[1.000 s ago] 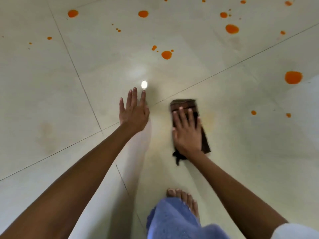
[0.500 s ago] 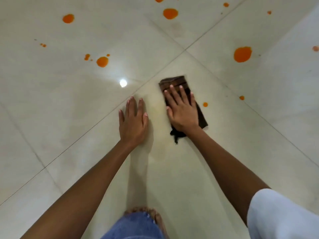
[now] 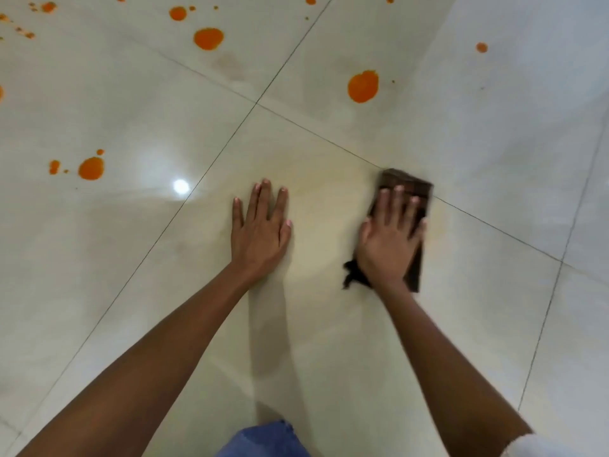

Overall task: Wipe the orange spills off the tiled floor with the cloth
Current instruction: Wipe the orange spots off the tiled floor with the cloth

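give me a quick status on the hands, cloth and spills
Right hand flat on brown cloth, pressing it to the floor. Left hand open, braced on tile. Nearest big orange spill ahead, unwiped. Nothing in the way.

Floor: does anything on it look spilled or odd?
Yes. Orange spills dot the floor beyond both hands: a big blot ahead of the cloth, another farther left, one far left. A faint yellowish smear lies between the hands.

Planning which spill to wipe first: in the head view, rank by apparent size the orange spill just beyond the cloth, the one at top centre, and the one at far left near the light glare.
1. Spill beyond the cloth
2. Top-centre spill
3. Left spill, though it looks close to the second.
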